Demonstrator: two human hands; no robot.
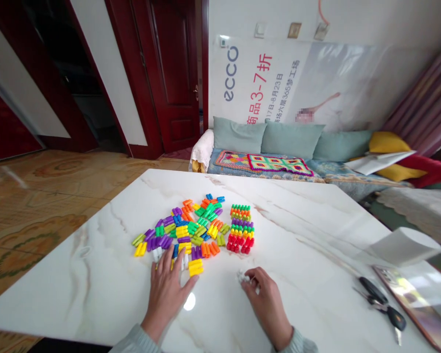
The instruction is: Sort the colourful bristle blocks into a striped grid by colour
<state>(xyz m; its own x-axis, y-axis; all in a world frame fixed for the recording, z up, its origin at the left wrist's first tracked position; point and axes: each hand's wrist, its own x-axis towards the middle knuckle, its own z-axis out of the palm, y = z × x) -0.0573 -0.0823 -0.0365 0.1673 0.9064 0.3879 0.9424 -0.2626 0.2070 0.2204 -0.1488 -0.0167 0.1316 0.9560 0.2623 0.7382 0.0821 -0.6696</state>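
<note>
A loose heap of small coloured plastic blocks (185,225) lies on the white marble table (301,230). To its right stands a neat joined stack of blocks (241,228) in green, orange, purple, yellow and red rows. My left hand (168,284) lies flat with fingers spread, its fingertips on the near edge of the heap by some white and yellow blocks. My right hand (266,299) rests on the table near the stack, its fingers pinched round white blocks (242,278).
A bunch of keys with a black fob (382,301) and a tablet-like slab (419,299) lie at the table's right edge, beside a white box (404,245). A sofa with cushions (290,147) stands beyond the table. A dark red door (169,73) is behind.
</note>
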